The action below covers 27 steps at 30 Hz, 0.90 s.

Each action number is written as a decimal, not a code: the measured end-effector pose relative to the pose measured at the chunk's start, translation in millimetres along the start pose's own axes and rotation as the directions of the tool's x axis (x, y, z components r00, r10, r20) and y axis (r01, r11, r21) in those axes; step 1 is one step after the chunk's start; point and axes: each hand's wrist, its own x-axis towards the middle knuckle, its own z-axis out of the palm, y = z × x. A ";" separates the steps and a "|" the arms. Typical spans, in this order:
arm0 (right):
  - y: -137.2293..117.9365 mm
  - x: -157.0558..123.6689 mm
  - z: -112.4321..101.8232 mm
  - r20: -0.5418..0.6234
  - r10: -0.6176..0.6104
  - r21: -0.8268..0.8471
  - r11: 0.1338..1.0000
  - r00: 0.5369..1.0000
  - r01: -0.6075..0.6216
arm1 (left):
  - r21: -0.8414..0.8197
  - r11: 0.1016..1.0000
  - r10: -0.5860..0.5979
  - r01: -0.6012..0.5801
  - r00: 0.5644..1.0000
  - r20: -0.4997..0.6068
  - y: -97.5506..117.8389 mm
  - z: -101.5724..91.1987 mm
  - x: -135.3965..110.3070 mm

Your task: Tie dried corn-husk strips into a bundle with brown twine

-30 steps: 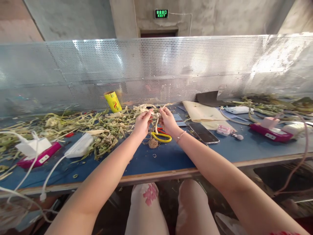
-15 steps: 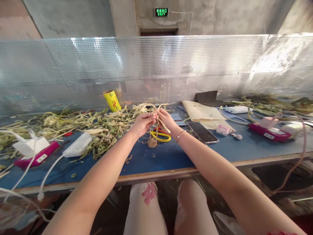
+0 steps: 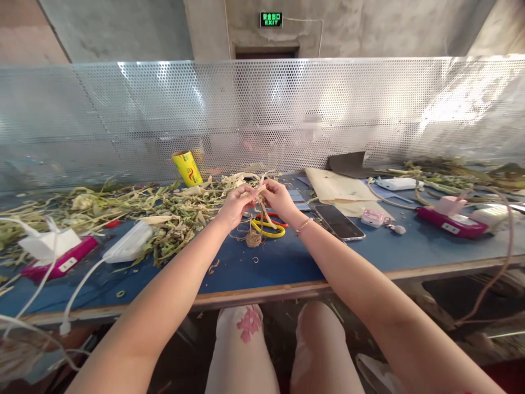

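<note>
Pale dried plant strips (image 3: 261, 190) run between my two hands, above the middle of the blue table. My left hand (image 3: 238, 205) pinches them from the left side. From the right, my right hand (image 3: 279, 198) closes its fingers on the same strips, close to the left fingertips. Some strip ends hang down below the fingers. Just under them lie a small ball of brown twine (image 3: 253, 238) and scissors with yellow and red handles (image 3: 268, 228), whose blades I cannot make out.
Dried leaves and stalks (image 3: 172, 216) heap up on the left, with a yellow cardboard tube (image 3: 187, 168) behind. A phone (image 3: 339, 222), an earbud case (image 3: 373, 217) and brown paper (image 3: 336, 186) lie right. Magenta power strips (image 3: 451, 221) sit at both sides; a perforated metal screen (image 3: 262, 109) stands behind.
Both hands have shifted slightly, and their fingertips have moved a little apart. A strip now stretches across between them, and the hanging ends lie differently.
</note>
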 end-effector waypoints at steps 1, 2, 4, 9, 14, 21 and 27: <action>0.0 0.4 -0.7 0.003 -0.024 -0.022 0.999 1.000 0.024 | 0.030 0.999 -0.010 0.010 1.000 0.007 0.9 0.4 -0.5; 0.2 0.7 -1.1 0.007 -0.043 -0.036 0.998 0.999 0.043 | 0.066 0.997 -0.028 0.026 0.999 0.026 1.5 0.6 -0.9; 0.8 0.9 -0.9 0.018 -0.056 -0.037 0.998 0.998 0.056 | 0.127 0.990 -0.064 0.054 0.995 0.077 2.1 0.4 -1.4; 3.9 1.2 1.1 0.058 0.088 0.102 0.990 0.994 -0.094 | 0.210 0.977 -0.066 0.045 0.993 0.094 0.5 -3.5 1.0; 5.0 4.1 -8.6 0.077 0.084 0.057 0.994 0.994 -0.088 | 0.172 0.984 -0.035 0.042 0.999 -0.041 -2.0 -8.2 6.5; -1.9 0.8 -25.5 0.330 -0.397 -0.547 0.659 0.857 0.516 | 0.135 0.991 0.058 -0.028 0.971 -0.230 -7.1 -15.1 11.8; -1.6 0.3 -20.5 0.380 -0.420 -0.488 0.665 0.824 0.565 | 0.234 0.971 0.092 -0.045 0.977 -0.193 -10.9 -13.2 10.6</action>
